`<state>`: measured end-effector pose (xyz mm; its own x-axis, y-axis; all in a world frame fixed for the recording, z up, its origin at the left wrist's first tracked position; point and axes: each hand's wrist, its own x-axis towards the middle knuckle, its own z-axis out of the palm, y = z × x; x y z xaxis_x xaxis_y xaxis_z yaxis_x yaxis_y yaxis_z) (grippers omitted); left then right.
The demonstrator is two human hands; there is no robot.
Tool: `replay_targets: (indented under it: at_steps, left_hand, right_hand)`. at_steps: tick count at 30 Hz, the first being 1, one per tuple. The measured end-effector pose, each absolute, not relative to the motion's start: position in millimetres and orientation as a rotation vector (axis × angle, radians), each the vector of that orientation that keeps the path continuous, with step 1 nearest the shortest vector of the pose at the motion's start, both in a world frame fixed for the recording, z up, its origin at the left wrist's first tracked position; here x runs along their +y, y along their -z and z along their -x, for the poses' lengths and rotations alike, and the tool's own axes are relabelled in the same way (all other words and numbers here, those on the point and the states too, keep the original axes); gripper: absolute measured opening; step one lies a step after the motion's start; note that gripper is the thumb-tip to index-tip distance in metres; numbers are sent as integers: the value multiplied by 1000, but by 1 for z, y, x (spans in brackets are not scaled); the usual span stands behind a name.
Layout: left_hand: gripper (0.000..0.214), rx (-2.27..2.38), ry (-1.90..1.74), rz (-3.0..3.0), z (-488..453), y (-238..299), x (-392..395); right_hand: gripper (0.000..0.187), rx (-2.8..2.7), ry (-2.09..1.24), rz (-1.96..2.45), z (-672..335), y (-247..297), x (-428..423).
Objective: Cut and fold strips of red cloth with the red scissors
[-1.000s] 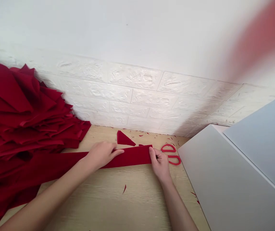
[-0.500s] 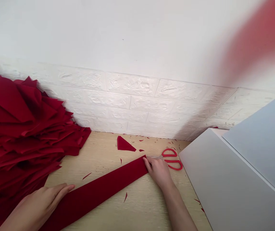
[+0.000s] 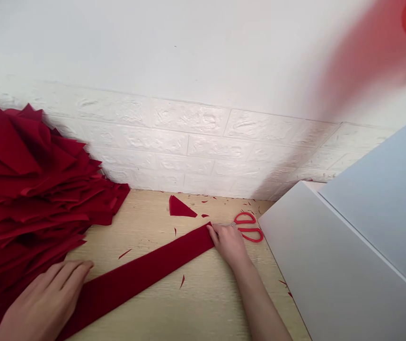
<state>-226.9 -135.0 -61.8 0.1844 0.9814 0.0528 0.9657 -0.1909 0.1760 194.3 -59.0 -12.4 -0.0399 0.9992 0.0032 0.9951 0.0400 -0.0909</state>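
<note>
A folded strip of dark red fabric (image 3: 139, 277) lies slantwise across the wooden table, from the bottom left toward the centre. At its far end my right hand (image 3: 227, 244) is closed, with thumb and fingertips gripping the corner. My left hand (image 3: 48, 296) rests at the strip's near end, its fingers stretched out and lying over the upper edge; the thumb is hidden. Scissors with red handles (image 3: 249, 232) lie just beyond my right hand, which hides part of their blades.
A big heap of red fabric pieces (image 3: 43, 175) fills the left side. Near the wall sits a red triangular scrap (image 3: 181, 207), with small slivers around it. A white box (image 3: 316, 251) stands at the right. Something red and blurred (image 3: 366, 57) hangs at upper right.
My left hand has slid back along the strip toward the lower left, its fingers now a little more bent. My right hand keeps its grip at the far end. The view has shifted slightly.
</note>
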Motion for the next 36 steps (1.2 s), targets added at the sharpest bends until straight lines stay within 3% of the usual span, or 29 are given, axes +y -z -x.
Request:
replay_targets:
  at_steps: [5,11,18,29,36]
  left_hand:
    - [33,1536,-752,-2923,115,5,-114]
    - [73,891,-386,-2922,8,22,-91]
    - [76,1088,-435,-2835,8,69,-90]
    - [73,1076,-470,-2811,10,58,-91]
    - [74,1100,-450,-2748,8,56,-92]
  right_hand:
    - [44,-2220,-126,2179,-191,10,-58]
    - [44,-2242,-140,2179,-191,7,-57]
    - [51,-2159,-148,2208,-191,11,-57]
    - [53,-1971,-125,2378,-186,11,-54]
    - [48,-1833,63,2472,-187,6,-64]
